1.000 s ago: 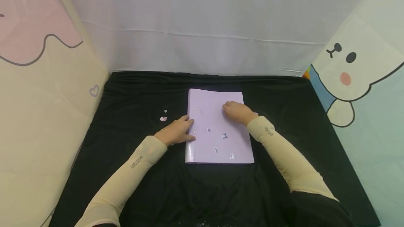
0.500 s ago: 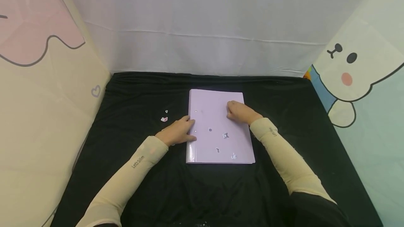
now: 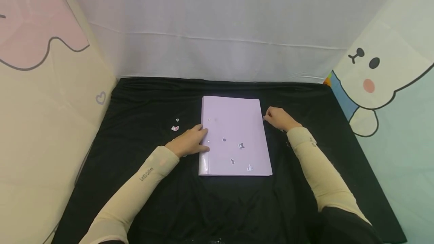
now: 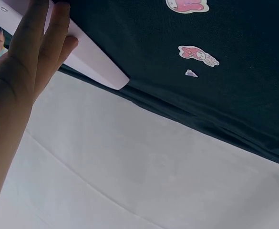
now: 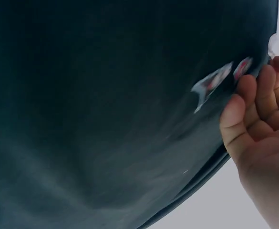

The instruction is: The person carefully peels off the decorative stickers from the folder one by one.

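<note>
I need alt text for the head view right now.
A person's left grip rests on the left edge of a lilac binder dotted with small stickers; their right grip is just beyond its right edge. Loose stickers lie on the black cloth.

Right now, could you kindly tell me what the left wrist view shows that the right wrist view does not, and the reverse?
Only the left wrist view shows the left hand on the lilac folder, with a pink figure sticker and a tiny sticker nearby.

Only the right wrist view shows the blurred red sticker, the white-edged sticker and the pale sticker at the other hand's fingertips.

Both share the black cloth, a pale backdrop and the right hand, barely entering the left wrist view.
</note>
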